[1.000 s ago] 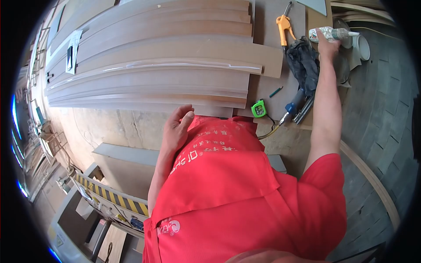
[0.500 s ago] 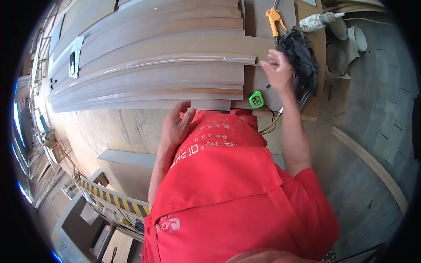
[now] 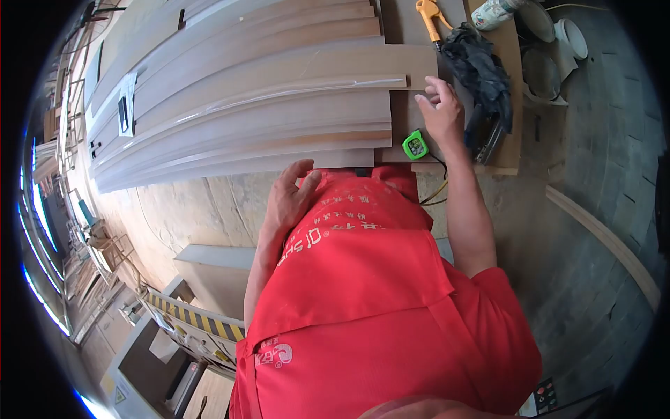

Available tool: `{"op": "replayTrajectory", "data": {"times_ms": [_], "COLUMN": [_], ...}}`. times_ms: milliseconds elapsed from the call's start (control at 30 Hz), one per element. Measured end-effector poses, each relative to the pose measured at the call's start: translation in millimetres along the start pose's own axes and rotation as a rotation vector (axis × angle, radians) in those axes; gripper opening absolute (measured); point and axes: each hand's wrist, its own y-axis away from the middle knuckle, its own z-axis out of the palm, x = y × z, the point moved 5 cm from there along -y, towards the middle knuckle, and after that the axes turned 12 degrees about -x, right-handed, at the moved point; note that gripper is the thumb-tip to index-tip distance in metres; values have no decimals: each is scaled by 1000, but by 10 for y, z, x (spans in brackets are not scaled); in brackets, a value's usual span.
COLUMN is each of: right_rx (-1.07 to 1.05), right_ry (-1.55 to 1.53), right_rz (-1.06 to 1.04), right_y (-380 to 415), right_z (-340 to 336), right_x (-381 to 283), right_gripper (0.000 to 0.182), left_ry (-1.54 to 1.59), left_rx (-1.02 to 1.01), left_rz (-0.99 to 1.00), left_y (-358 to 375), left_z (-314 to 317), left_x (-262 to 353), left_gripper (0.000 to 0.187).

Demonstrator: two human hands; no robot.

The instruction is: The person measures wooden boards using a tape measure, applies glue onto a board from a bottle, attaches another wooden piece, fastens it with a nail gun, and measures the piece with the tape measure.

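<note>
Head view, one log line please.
left hand: empty, by red apron | right hand: empty, beside dark cloth | green tape measure: near right hand

You're in a workshop: long boards (image 3: 279,105) lie layered before you, a tape measure (image 3: 415,145) and an air gun (image 3: 428,19) sit beside them, and to your left stands a machine (image 3: 195,318) with hazard stripes and a warning label (image 3: 120,394).

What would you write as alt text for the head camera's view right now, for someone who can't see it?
A person in red clothing has both hands empty near long, stacked boards: the right hand open beside a crumpled dark cloth, the left hand at the waist. A green tape measure, orange tool and bottle lie nearby.
</note>
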Motion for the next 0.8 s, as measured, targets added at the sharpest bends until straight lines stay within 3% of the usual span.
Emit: {"op": "replayTrajectory", "data": {"times_ms": [133,200,333,400,433,600,667,767,800], "right_rx": [39,45,-30,-89,-150,-207,-184,-305,-260], "right_ry": [258,345,419,404,410,429,463,299,261], "right_rz": [-157,-255,-274,-337,-259,-319,-386,-201,-328], "right_y": [-44,-125,-303,-448,-414,-419,-435,-353,-284], "right_z": [60,116,60,62,-5,-88,-226,-360,-428], "right_x": [-159,-210,101,380,228,139,155,74,11], "right_gripper": [56,58,60,56,52,45,42,42,39], "left_ry": [112,94,117,128,110,59,140,291,349], "left_rx": [-5,9,43,43,18,64,60,73,77], "left_rz": [-114,-79,-97,-103,-138,-31,-53,-18,5], "left_y": [92,82,-4,54,56,18,-46,-32,-46], "left_z": [2,35,292,264,248,222,287,153,70], "left_x": [49,-39,-247,-84,-40,-150,-74,-211,-274], "left_gripper": [48,50,56,59,54,53,53,51,51]}}
